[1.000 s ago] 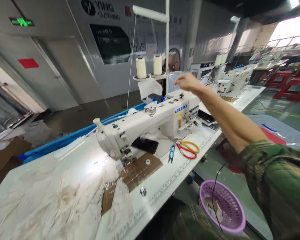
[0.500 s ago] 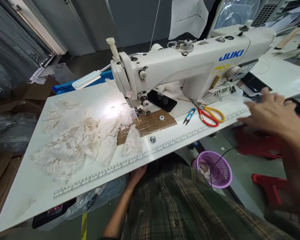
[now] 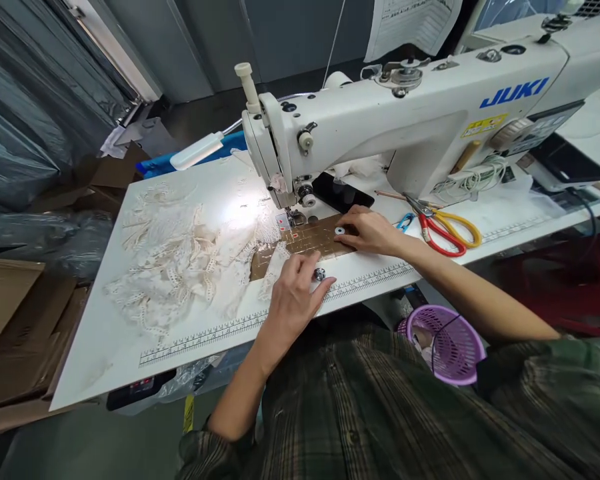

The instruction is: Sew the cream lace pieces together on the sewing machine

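Nearest you, your plaid shirt is filling the bottom of the view, with a purple basket standing on the floor to its right. Along the table's near edge, a printed ruler is running.

Just beyond it, your left hand is hovering or resting over the tabletop, thumb and fingers apart, either side of a metal bobbin case; whether they are touching it, you cannot tell from this angle. Half a second ago this hand was down below the table edge.

Your right hand is now reaching in over the brown plate, its thumb and forefinger curving around a white bobbin; whether they are clamped on it cannot be told. Earlier, this hand was out past the scissors, off to the right. Bobbin and case are lying where they were.

Blue snips are lying beside the scissors, partly behind your right hand. To the left, white lace is heaping up, one end reaching the needle area. Behind the plate, a phone is lying beneath the arm of the white sewing machine. Farther back, a paper sheet is hanging.
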